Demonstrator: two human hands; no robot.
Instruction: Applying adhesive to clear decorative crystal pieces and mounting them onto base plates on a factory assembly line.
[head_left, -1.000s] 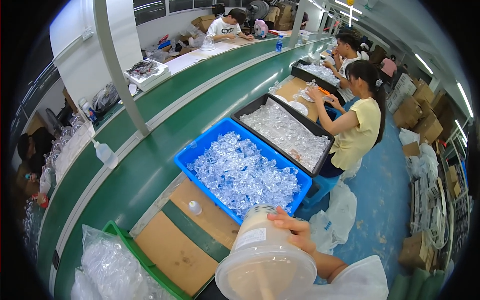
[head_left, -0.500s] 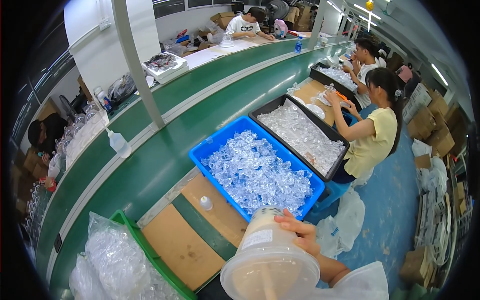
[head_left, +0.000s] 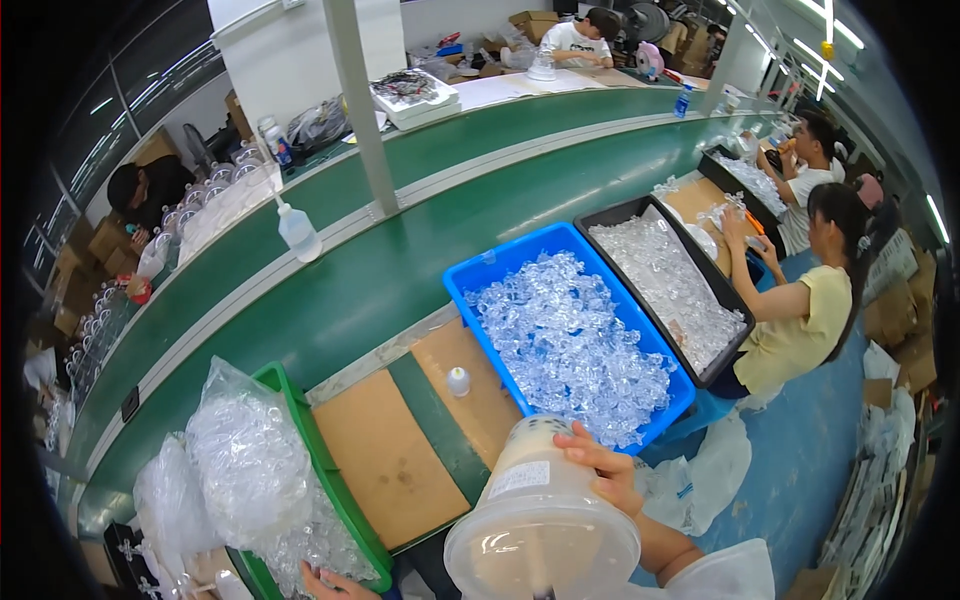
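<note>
My right hand [head_left: 605, 465] is closed around a clear plastic cup [head_left: 520, 490] with a white label and a wide lid. A milky, pale drink fills part of it, with dark dots near the cup's far end. The cup is tilted, its lid toward me at the lower edge. My left hand [head_left: 335, 585] shows only in part at the lower edge, its fingers apart beside the green bin [head_left: 300, 420]. Clear bags of transparent parts [head_left: 255, 450] fill that bin. Just beyond the cup is a blue bin [head_left: 460, 290] heaped with clear plastic pieces.
A black tray [head_left: 590, 225] of clear pieces adjoins the blue bin. Cardboard sheets [head_left: 390, 450] and a small white bottle [head_left: 458, 381] lie on the green bench. A squeeze bottle [head_left: 298, 232] stands farther back. A co-worker in yellow [head_left: 800, 320] sits at right.
The view has swung to the left, so the bench and bins sit farther right. My left hand has come into sight at the lower edge. My right hand still holds the cup.
</note>
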